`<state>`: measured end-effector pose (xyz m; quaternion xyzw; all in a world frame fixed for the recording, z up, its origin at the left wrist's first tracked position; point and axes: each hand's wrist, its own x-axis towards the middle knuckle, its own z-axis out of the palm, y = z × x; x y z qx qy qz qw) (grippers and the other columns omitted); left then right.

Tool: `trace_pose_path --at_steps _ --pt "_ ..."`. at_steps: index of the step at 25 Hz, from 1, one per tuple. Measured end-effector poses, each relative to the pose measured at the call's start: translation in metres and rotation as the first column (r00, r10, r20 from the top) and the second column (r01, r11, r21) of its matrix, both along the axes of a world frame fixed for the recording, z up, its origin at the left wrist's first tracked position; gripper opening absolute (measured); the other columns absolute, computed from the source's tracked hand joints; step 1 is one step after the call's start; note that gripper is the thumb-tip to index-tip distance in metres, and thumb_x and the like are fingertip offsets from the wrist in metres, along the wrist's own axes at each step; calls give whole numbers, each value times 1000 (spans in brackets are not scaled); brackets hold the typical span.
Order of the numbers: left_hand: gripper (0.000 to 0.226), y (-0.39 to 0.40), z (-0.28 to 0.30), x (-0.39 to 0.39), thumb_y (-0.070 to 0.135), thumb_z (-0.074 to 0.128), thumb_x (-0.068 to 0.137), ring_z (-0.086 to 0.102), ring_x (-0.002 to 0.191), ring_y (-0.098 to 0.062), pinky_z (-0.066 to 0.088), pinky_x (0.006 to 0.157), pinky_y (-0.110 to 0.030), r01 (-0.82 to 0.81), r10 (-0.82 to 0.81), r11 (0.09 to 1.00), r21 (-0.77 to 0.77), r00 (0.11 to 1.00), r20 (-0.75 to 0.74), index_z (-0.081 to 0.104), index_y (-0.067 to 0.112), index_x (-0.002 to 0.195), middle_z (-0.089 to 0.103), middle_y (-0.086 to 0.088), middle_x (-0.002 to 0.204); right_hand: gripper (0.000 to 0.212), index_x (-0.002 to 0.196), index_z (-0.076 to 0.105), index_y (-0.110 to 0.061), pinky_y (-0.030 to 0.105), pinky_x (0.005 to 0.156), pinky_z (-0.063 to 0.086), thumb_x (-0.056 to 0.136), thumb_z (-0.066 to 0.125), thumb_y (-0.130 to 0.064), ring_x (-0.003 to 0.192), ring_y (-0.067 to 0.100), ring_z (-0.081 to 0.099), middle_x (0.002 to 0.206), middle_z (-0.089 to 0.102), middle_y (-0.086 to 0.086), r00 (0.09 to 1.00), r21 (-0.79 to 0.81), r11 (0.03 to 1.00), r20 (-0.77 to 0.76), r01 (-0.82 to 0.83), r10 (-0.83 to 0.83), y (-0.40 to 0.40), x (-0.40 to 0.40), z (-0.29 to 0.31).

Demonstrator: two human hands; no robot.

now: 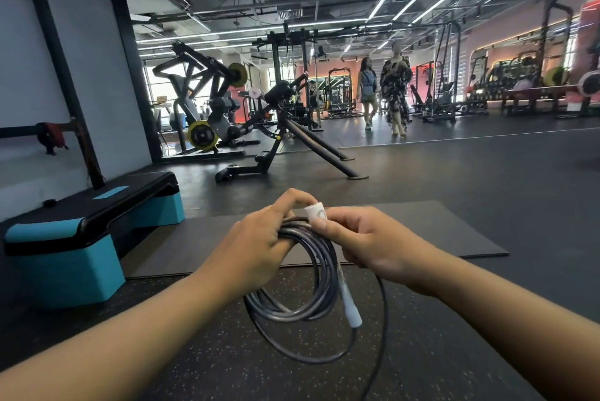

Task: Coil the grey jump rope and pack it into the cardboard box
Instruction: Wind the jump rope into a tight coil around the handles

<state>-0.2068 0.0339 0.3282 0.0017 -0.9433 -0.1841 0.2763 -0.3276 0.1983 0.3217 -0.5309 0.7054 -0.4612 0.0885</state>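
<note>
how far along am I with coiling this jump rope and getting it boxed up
Mostly coiled: several loops of the grey rope hang from your left hand. In hand: your right hand holds one white handle at the top; the other handle dangles beside the coil, and a loose tail still trails down. Left: gather that tail and pack it. No cardboard box is in view.
</note>
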Motion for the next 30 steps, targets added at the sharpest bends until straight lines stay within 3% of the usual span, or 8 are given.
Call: trace_pose_path --at_steps 4,7,10,13,18,23,26,30 --pt "45 9 -2 -6 17 61 88 56 54 -18 48 57 -49 -45 40 997 66 996 75 35 37 119 63 -2 65 33 87 71 -33 38 55 37 99 52 -58 54 5 44 60 55 6 962 -236 952 -147 193 -231 -7 2 -20" --pt "67 22 -4 -12 17 65 82 62 57 -20 51 54 -43 -51 33 990 132 991 132 28 40 133 67 -6 71 49 87 69 -38 47 60 48 95 36 -73 59 11 57 63 64 0 895 -198 921 -238 335 -376 -13 3 -23" --pt "82 24 -9 -9 13 69 81 57 53 -7 46 53 -27 25 -38 976 215 998 58 24 49 139 67 2 72 51 103 71 -17 47 87 53 104 34 -51 90 20 68 94 76 3 969 -19 992 -215 125 -126 -9 8 -6" --pt "68 20 -14 -5 10 65 82 55 55 -9 50 59 -38 55 -55 984 168 998 -3 36 48 131 69 3 76 26 123 69 -13 23 95 51 106 51 -19 107 8 69 117 76 3 991 47 991 54 -123 120 4 10 2" --pt "55 25 -12 -4 15 63 81 48 49 -6 45 54 -34 42 -47 981 189 999 20 40 46 121 67 -2 75 31 97 59 -7 17 58 45 91 75 -33 54 6 59 64 71 9 958 -90 991 277 100 -72 5 4 -13" --pt "40 20 -7 1 22 64 89 56 63 -1 43 55 -22 10 -8 1000 -16 992 126 42 44 116 63 10 79 19 102 60 -12 34 76 51 95 71 -26 73 24 69 96 77 24 966 -97 995 257 1 24 9 3 -14" --pt "28 13 -7 2 20 59 93 62 74 -18 54 66 -40 -117 133 987 -110 978 160 39 37 102 63 9 83 26 117 60 -21 22 63 42 95 71 -26 64 8 57 84 73 2 950 43 999 312 -21 7 16 -1 -9" --pt "24 23 -10 2 11 48 91 58 73 -32 46 59 -42 -316 328 934 -164 943 48 33 29 97 59 1 86 51 103 72 -21 29 61 41 74 80 -62 64 13 54 67 67 -3 976 322 947 205 0 -70 14 0 -3"
